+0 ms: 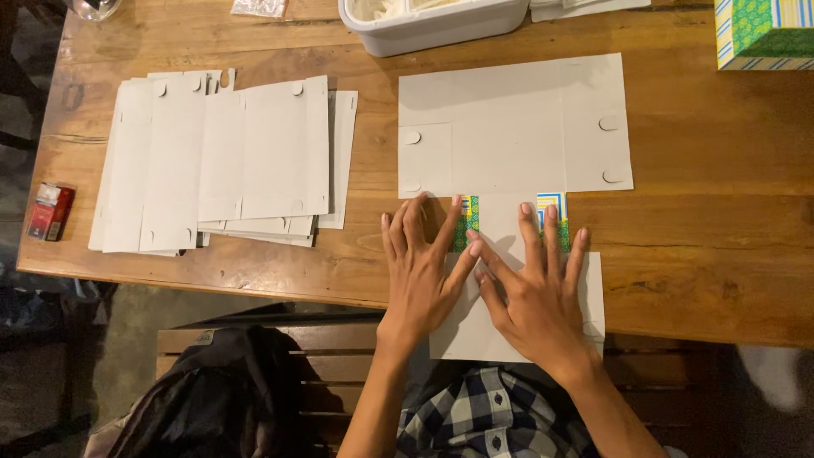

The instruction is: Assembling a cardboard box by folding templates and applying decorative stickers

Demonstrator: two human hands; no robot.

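A flat white cardboard box blank (517, 127) lies unfolded on the wooden table (695, 229), its near flap folded over so strips of green and yellow patterned print show. My left hand (421, 267) presses flat on the folded flap's left part, fingers spread. Just right of it, my right hand (536, 293) presses flat on the same flap, fingers spread, thumb touching my left thumb. Neither hand grips anything.
A stack of several white flat box blanks (220, 161) lies at the left. A small red packet (51, 210) sits near the left edge. A white plastic tub (432, 21) stands at the back, a green patterned box (763, 32) at the far right. A dark bag (212, 390) rests on the bench below.
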